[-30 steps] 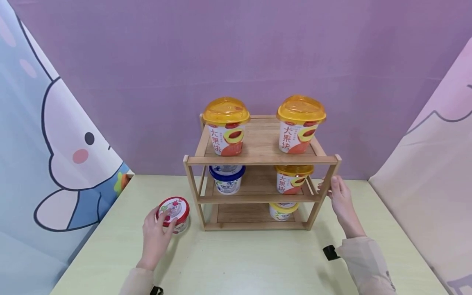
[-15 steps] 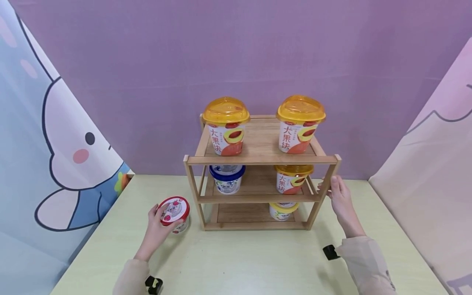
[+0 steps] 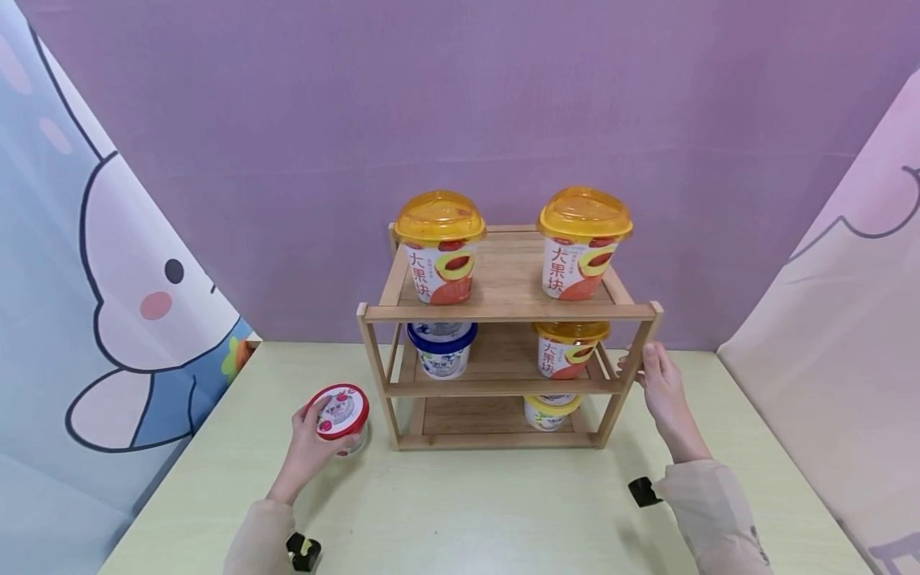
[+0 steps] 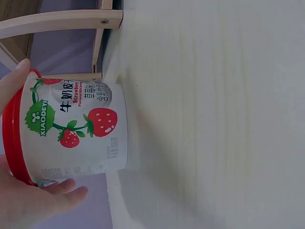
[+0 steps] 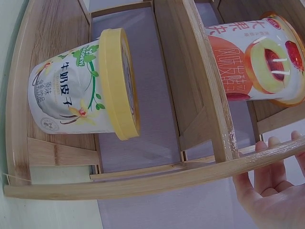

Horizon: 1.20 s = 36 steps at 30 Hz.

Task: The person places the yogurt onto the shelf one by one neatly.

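On the table left of the wooden rack stands a strawberry tub (image 3: 348,409) with a red lid. My left hand (image 3: 305,455) grips it at the lid, with thumb and fingers on opposite sides. The left wrist view shows the tub's printed side (image 4: 76,129), its base down at the tabletop. My right hand (image 3: 670,403) holds the front right post of the three-tier rack (image 3: 503,314). In the right wrist view its fingers (image 5: 262,174) curl behind that post (image 5: 157,179). Nearest to them is a peach yogurt cup (image 5: 259,64) on the middle shelf.
Two peach cups, one left (image 3: 440,259) and one right (image 3: 578,259), stand on the top shelf. A blue-lidded tub (image 3: 443,359) is on the middle shelf's left side. Below, on the right, sits a yellow-lidded tub (image 3: 548,415). A purple cloth (image 3: 460,104) hangs behind.
My left hand has gone from fingers spread over the red lid to a grip around its edge, the wrist shifting slightly. The tub stays in place; my right hand keeps its hold on the post.
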### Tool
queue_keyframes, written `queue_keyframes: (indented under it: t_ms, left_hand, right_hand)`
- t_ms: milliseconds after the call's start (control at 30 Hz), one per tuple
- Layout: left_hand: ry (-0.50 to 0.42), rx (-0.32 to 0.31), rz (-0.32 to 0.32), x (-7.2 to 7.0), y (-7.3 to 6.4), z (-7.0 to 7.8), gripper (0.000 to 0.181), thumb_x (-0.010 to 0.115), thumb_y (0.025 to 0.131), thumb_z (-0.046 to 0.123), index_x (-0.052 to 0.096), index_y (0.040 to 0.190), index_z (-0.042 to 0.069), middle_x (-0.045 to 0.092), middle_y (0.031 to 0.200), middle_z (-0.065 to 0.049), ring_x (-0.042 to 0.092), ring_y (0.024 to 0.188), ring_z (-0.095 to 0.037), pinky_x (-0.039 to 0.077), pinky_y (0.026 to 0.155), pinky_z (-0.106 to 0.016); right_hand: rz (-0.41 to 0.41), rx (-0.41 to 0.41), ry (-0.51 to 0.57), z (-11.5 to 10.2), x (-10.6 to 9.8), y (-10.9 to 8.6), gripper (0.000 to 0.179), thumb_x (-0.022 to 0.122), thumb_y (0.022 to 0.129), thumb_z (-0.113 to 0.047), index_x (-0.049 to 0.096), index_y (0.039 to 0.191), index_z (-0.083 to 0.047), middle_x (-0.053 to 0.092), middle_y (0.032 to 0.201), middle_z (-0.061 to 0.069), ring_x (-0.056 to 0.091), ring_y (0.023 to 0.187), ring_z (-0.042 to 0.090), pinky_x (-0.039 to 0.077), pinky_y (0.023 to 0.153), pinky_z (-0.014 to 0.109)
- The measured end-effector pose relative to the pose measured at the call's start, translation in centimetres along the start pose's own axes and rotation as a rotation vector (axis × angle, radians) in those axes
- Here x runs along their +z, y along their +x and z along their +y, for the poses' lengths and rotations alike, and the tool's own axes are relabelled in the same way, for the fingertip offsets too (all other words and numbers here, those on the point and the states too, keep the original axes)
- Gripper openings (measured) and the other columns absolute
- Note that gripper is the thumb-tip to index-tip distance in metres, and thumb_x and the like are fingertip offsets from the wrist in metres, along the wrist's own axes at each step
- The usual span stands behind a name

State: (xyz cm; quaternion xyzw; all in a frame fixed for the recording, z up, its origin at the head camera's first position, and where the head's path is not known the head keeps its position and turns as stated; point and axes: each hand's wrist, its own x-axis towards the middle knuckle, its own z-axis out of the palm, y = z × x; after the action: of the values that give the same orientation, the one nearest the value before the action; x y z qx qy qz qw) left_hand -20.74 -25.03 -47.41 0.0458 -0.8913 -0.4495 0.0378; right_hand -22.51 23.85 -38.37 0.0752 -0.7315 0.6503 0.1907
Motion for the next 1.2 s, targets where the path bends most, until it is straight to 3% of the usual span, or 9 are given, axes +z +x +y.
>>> queue_keyframes:
  t_ms: [67, 300, 600, 867, 1200]
  left_hand:
    - [-0.007, -0.005, -0.002, 0.0, 0.0, 0.0, 0.087, 0.074, 0.07, 0.027, 0.022, 0.135, 0.001, 0.009, 0.132, -0.031, 0.024, 0.117, -0.045, 0.03, 0.091, -0.058]
    - [-0.031, -0.014, 0.012, 0.2, 0.1, -0.1, 0.089, 0.076, 0.068, 0.026, 0.022, 0.135, 0.002, 0.012, 0.129, -0.028, 0.027, 0.115, -0.043, 0.032, 0.09, -0.056]
    - [-0.063, -0.025, 0.046, -0.1, -0.3, 0.2, 0.085, 0.075, 0.07, 0.028, 0.025, 0.134, 0.002, 0.014, 0.129, -0.026, 0.028, 0.115, -0.042, 0.035, 0.09, -0.054]
    - [-0.074, -0.062, 0.053, -0.9, -1.7, 1.0, 0.09, 0.073, 0.07, 0.038, 0.021, 0.136, 0.005, 0.016, 0.132, -0.022, 0.026, 0.117, -0.041, 0.037, 0.089, -0.053]
    - [-0.074, -0.036, 0.067, -1.8, -4.0, 2.9, 0.087, 0.073, 0.071, 0.035, 0.023, 0.135, 0.007, 0.018, 0.131, -0.02, 0.025, 0.117, -0.041, 0.039, 0.086, -0.052]
  right_hand:
    - [0.001, -0.005, 0.018, 0.1, 0.0, 0.0, 0.023, 0.031, 0.095, -0.031, 0.049, 0.09, -0.018, 0.056, 0.078, -0.006, 0.056, 0.076, 0.003, 0.044, 0.07, 0.012]
    - [0.004, -0.015, 0.056, 0.5, 0.1, 0.1, 0.028, 0.032, 0.095, -0.031, 0.049, 0.092, -0.008, 0.057, 0.078, -0.007, 0.055, 0.075, 0.005, 0.044, 0.069, 0.014]
    - [0.005, -0.009, 0.054, 0.4, 0.1, 0.1, 0.022, 0.032, 0.095, -0.03, 0.049, 0.089, -0.018, 0.056, 0.077, -0.01, 0.055, 0.076, 0.005, 0.044, 0.069, 0.013]
    - [-0.001, -0.011, 0.056, 0.2, 0.1, 0.0, 0.022, 0.032, 0.095, -0.03, 0.049, 0.088, -0.017, 0.057, 0.079, -0.004, 0.055, 0.076, 0.005, 0.044, 0.07, 0.013]
    - [-0.003, -0.004, 0.046, 0.3, 0.0, 0.0, 0.023, 0.031, 0.095, -0.031, 0.049, 0.089, -0.017, 0.056, 0.079, -0.005, 0.055, 0.076, 0.003, 0.044, 0.07, 0.013]
